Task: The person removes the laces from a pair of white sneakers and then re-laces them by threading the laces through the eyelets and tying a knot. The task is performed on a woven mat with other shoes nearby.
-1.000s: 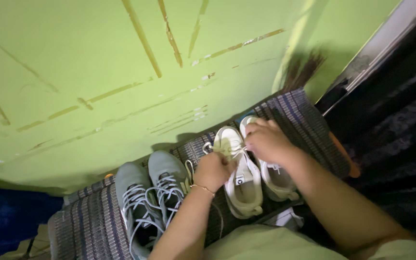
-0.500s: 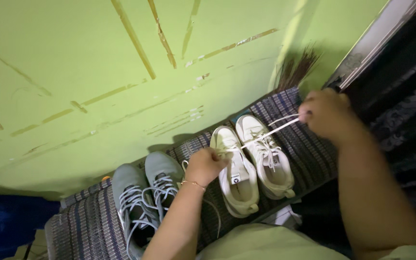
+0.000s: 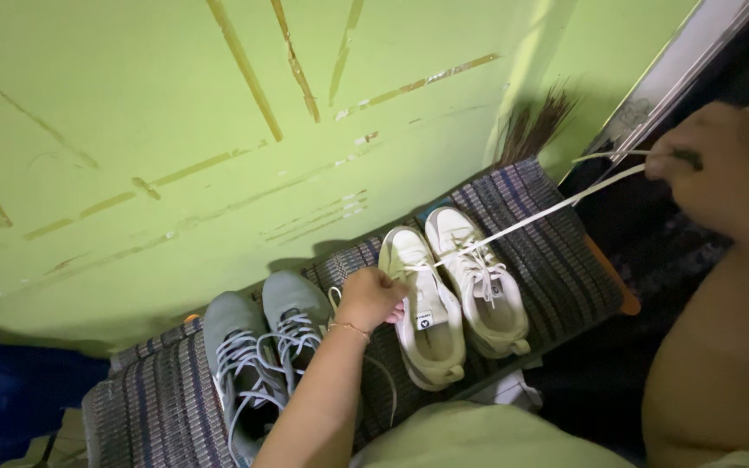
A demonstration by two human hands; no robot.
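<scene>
Pinched in our right hand (image 3: 721,165), up at the right edge of the head view, we see a white shoelace (image 3: 548,211); the fingers are closed on its end. It runs taut and diagonal down-left to the white sneakers, reaching the eyelets of the left white sneaker (image 3: 422,303). Our left hand (image 3: 372,296) rests closed against that shoe's outer side near the lacing; we cannot tell if it grips the lace or just steadies the shoe. A thin bracelet (image 3: 348,328) sits on that wrist.

Beside it, touching, we see the right white sneaker (image 3: 478,277), laced. Both stand toes toward the green wall (image 3: 175,113) on a striped woven mat (image 3: 158,407). Left of our left hand sits a pair of grey sneakers (image 3: 257,355) with pale laces, on the same mat, just beside the hand. A broom's bristles (image 3: 537,121) lean at the wall corner, above the mat's far end. Pale cloth (image 3: 470,438) covers the bottom edge.
</scene>
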